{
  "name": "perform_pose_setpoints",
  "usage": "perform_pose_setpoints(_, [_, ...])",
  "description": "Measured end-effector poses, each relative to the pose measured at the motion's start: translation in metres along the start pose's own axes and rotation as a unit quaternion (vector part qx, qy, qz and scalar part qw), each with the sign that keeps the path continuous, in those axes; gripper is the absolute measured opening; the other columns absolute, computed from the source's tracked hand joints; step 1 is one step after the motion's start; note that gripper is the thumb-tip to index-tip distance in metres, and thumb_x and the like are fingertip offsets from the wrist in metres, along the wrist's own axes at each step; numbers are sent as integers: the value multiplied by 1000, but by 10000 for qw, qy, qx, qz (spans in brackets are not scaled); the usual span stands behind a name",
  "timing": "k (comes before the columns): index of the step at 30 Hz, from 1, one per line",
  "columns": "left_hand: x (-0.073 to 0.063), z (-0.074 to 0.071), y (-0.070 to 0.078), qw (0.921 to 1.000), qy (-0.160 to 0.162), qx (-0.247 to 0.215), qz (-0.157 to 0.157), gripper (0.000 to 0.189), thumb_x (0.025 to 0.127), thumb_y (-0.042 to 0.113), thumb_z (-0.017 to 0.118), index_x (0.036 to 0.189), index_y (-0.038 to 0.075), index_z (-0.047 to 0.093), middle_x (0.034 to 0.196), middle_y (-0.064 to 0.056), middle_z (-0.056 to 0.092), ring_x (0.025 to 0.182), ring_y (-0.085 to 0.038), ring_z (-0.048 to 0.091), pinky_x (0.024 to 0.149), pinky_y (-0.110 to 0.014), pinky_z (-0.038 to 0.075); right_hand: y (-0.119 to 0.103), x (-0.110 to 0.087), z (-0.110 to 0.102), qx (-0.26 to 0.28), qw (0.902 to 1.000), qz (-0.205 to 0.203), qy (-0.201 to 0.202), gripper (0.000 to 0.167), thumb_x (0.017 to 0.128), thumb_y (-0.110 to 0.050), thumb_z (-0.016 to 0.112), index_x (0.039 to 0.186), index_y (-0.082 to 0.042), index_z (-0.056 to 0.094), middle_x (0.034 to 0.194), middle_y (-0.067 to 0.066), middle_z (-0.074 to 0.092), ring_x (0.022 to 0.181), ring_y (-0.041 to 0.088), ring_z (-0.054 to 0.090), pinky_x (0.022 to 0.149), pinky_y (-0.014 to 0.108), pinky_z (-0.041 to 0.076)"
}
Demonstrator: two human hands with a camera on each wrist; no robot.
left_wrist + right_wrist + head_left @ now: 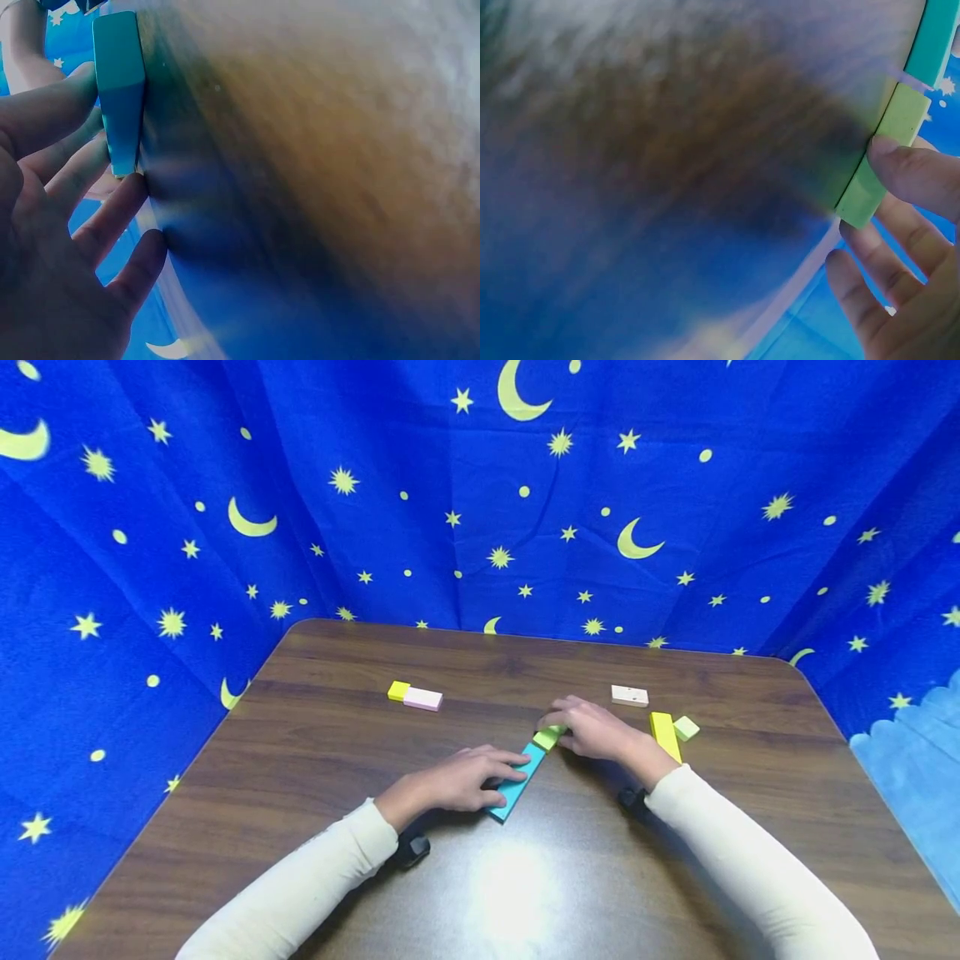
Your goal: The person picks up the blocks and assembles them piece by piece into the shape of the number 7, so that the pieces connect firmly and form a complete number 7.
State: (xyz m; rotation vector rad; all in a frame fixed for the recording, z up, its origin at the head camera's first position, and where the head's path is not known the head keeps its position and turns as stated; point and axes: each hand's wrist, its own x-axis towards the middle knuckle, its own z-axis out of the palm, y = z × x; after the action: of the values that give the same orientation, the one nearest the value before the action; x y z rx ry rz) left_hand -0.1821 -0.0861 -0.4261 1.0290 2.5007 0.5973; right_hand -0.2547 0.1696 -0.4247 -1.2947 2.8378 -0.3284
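A long teal block (pixel 512 792) lies slantwise on the wooden table in the head view. Fairly straight fingers of my left hand (pixel 468 778) rest on its top, with the thumb by its left edge. In the left wrist view the teal block (pixel 120 56) shows end-on beside the thumb. At its far end stands a shorter light green block (pixel 547 739), lined up with it. My right hand (pixel 592 729) pinches this green block; the right wrist view shows the thumb against the green block (pixel 901 112), with fingers on the other side.
A small yellow block (pixel 398 691) and a pale pink block (pixel 423 698) sit end to end at back left. Back right are a whitish block (pixel 629 696), a long yellow block (pixel 664 735) and a small pale green block (pixel 686 728). A blue starry curtain (pixel 420 527) hangs behind.
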Motion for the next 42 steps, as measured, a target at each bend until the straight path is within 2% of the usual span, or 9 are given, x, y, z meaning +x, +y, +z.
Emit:
perform_pose_setpoints(6, [0, 1, -1, 9999, 7, 67, 105, 48, 97, 28, 64, 144, 22, 54, 162, 10, 35, 147, -21, 37, 118, -52, 33, -2, 1, -1, 219, 9997, 22, -80, 32, 84, -3, 74, 114, -14, 74, 116, 7, 70, 110, 28, 65, 94, 45, 55])
perform_pose_setpoints(26, [1, -2, 2, 9998, -4, 126, 173, 49, 97, 27, 64, 144, 21, 54, 162, 8, 33, 146, -22, 39, 117, -52, 35, -4, 1, -2, 438, 9990, -49, -72, 33, 84, -1, 74, 114, -14, 74, 118, 9, 70, 111, 29, 65, 97, 46, 54])
perform_pose_setpoints(34, [9, -5, 2, 9988, 92, 311, 366, 54, 96, 29, 64, 147, 17, 50, 163, 3, 32, 143, -24, 42, 115, -46, 39, -3, 3, -1, 450, 9989, -10, -155, 34, 86, 0, 71, 117, -13, 73, 120, 8, 69, 114, 29, 64, 98, 46, 54])
perform_pose_setpoints(37, [13, -6, 0, 9986, 65, 410, 319, 56, 96, 30, 65, 148, 18, 49, 163, 4, 32, 144, -22, 41, 116, -46, 38, -3, 3, 0, 469, 9988, 28, -156, 37, 86, 1, 70, 121, -11, 70, 120, 9, 70, 114, 29, 64, 99, 47, 53])
perform_pose_setpoints(42, [16, -6, -2, 9987, 23, 449, 236, 56, 95, 32, 66, 148, 20, 49, 163, 6, 33, 146, -21, 39, 118, -46, 36, -4, 3, 0, 403, 9991, 71, -58, 32, 85, 0, 71, 116, -6, 70, 115, 9, 71, 109, 28, 65, 96, 46, 54])
